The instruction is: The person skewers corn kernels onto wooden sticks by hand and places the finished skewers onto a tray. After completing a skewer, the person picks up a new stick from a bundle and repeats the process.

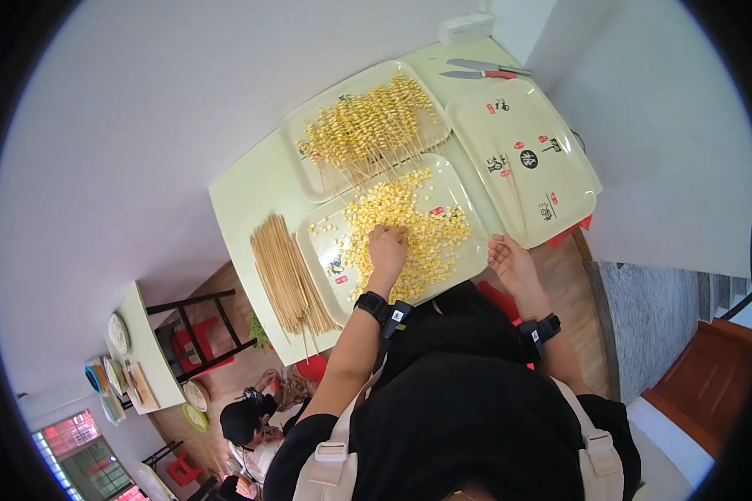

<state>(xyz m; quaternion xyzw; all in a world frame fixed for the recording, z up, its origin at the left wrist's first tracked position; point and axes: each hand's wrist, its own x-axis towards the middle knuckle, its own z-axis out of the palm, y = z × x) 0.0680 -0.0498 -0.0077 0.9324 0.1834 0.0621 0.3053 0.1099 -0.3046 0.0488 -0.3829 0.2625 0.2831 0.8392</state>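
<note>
My left hand [387, 250] reaches into a cream tray [322, 242] and its curled fingertips press into the pile of loose yellow corn kernels [418, 221]. At that tray's right edge, my right hand [510, 260] has its fingers pinched on what looks like a thin bamboo skewer [475, 239] pointing toward the kernels. A bundle of bare skewers [286, 275] lies on the table left of the tray. Behind it, a second tray [297, 125] carries several skewers threaded with corn [372, 125]. Both wrists wear black bands.
A third tray [526, 167], printed with characters, lies to the right. Two knives [483, 70] and a white box [466, 27] sit at the table's far end. Another person [244, 422] crouches on the floor at lower left, near a side table with dishes [134, 367]. Stairs descend at right.
</note>
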